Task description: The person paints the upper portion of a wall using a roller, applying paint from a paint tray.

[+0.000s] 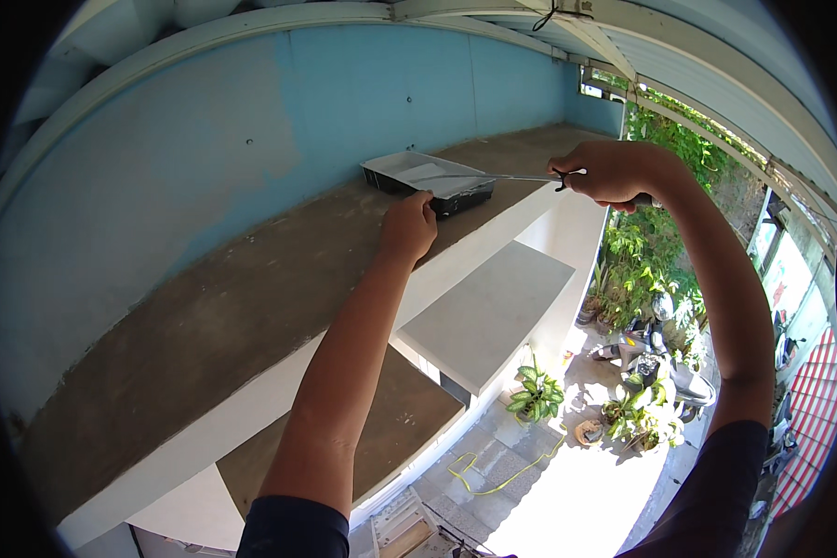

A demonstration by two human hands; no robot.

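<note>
Head view: the right hand (614, 175) is closed around the handle of a tool with a thin metal rod (525, 177), whose far end reaches into the black tray (465, 201), too indistinct to make out. The left hand (407, 231), fingers curled in narrowly, holds the tray's near edge. The tray sits on the brown ledge (288, 251), near the blue wall (372, 93).

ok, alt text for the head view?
A person's left hand holds the near edge of a black tray, white inside, while the right hand holds a metal-rod tool reaching into it. The tray rests on a brown ledge along a blue-and-grey wall; plants and a motorbike stand below.
</note>
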